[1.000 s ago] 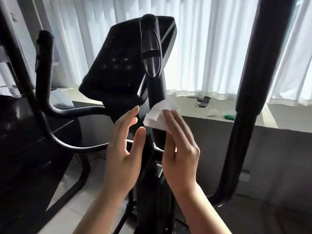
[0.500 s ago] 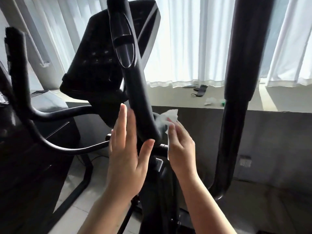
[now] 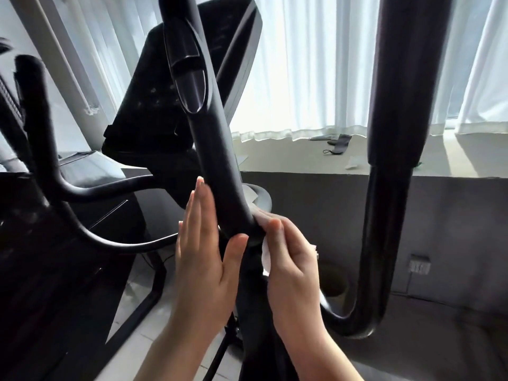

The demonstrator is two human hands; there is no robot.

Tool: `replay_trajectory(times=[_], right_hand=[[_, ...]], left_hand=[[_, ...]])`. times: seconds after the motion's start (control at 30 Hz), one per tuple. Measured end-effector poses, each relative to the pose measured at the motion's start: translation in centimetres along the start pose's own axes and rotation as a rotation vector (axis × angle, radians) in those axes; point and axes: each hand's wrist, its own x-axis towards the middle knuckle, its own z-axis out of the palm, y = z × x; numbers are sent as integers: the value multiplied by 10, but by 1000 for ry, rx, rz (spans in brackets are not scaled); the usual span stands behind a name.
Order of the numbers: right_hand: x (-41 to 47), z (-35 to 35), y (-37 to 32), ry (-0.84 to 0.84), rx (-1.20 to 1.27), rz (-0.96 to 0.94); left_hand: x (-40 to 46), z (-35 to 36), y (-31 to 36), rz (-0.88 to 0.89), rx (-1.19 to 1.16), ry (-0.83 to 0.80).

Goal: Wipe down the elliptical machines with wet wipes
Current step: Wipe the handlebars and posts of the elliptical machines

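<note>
- One left hand (image 3: pixel 202 259): fingers straight and together, flat against the left side of one black handlebar (image 3: pixel 217 166).
- One right hand (image 3: pixel 291 259): fingers curled, pressing one white wet wipe (image 3: pixel 266 255) against the handlebar's base, opposite the left thumb.

A single head-worn wide-angle view is provided. The scene is viewed forward and slightly downward, at close range, toward the elliptical handlebar (image 3: pixel 217 166) and console (image 3: pixel 165 105), with the curtained window (image 3: pixel 316 64) faced beyond
</note>
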Motion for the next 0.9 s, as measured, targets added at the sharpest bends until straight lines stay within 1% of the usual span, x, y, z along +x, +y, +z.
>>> replay_trajectory(times=[0.07, 0.1, 0.23, 0.27, 0.3, 0.37, 0.43, 0.5, 0.57, 0.63, 0.73, 0.8, 0.9], right_hand=[[0, -2, -3, -10, 13, -30], [5, -4, -2, 10, -24, -60], [51, -10, 21, 209, -344, -215], [63, -11, 29, 206, -412, -207], [73, -11, 37, 167, -436, -150], [79, -9, 48, 53, -316, 18], [72, -8, 53, 42, -175, 55], [59, -5, 51, 87, -148, -12], [44, 0, 47, 135, -178, -96], [29, 6, 40, 151, -155, -155], [9, 12, 24, 169, -71, -153], [-1, 13, 14, 184, -48, -182], [-17, 4, 7, 199, -185, -421]], left_hand=[[-1, 0, -2, 10, 23, 7], [-1, 0, -2, 9, 32, 9], [-1, 0, -5, 22, 81, 7], [0, 0, -6, 38, 88, 11], [0, 0, -7, 49, 91, 13], [0, 0, -9, 55, 96, 16], [0, 0, -9, 38, 86, 17], [1, 1, -7, 13, 76, 23], [0, 3, -3, -1, 81, 41], [-1, 4, 2, -34, 62, 51], [-2, 4, 5, -65, 16, 39], [-1, 0, 4, -41, -21, 17], [-2, -7, 0, 0, -42, -9]])
